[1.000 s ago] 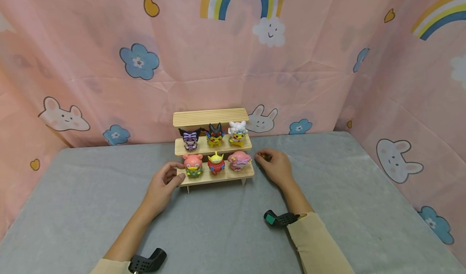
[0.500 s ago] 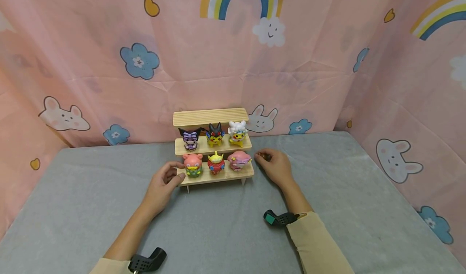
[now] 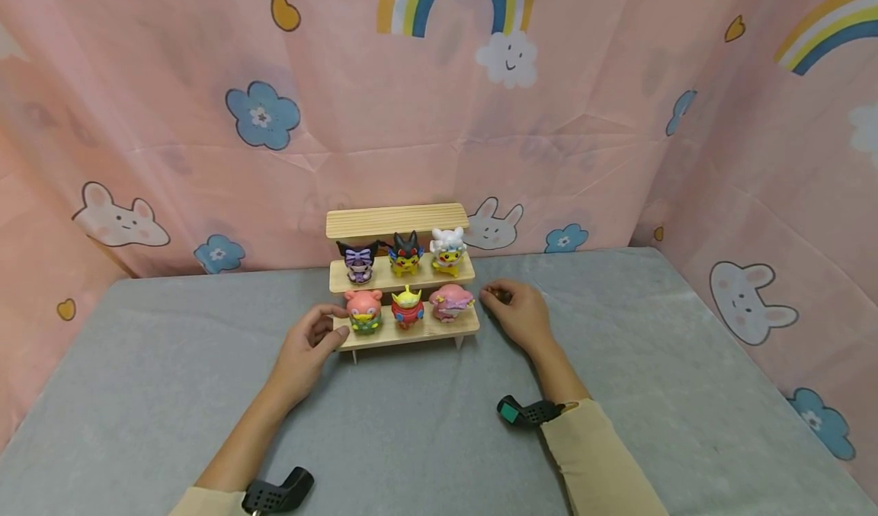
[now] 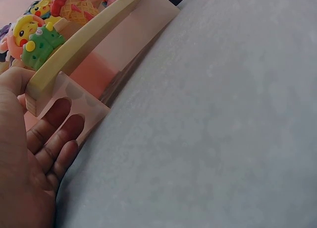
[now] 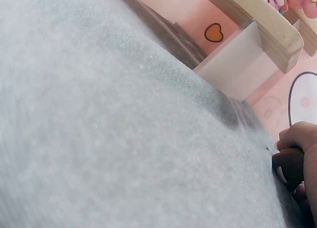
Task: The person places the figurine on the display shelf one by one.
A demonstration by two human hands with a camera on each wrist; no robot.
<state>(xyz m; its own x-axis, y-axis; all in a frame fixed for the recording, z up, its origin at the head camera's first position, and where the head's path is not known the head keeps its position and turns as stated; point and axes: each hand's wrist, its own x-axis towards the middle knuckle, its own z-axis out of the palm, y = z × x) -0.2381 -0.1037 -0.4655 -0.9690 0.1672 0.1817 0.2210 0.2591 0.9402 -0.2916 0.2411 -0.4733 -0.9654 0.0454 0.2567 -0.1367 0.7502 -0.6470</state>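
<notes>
A small tiered wooden display stand [image 3: 405, 338] bears several toy figures on its lower two steps. My left hand [image 3: 299, 354] holds the left end of the lowest step, beside a pink-and-green figure [image 3: 363, 312]. In the left wrist view, the thumb lies at the step's end [image 4: 74, 49], and other fingers are beneath it beside the pale translucent leg [image 4: 72, 96]. My right hand [image 3: 519, 314] rests loosely curled on the table, just right of the stand and apart from it. Its palm side is shadowed, and I see nothing clearly held there.
The lowest step also carries a red-and-yellow figure [image 3: 408, 308] and a pink one [image 3: 451, 303]. Above them stand a purple-and-black figure [image 3: 359, 262], a black-eared one [image 3: 405, 254] and a white-capped one [image 3: 448, 251]. Grey cloth covers the table [image 3: 411, 440]; a pink printed curtain [image 3: 384, 120] hangs behind.
</notes>
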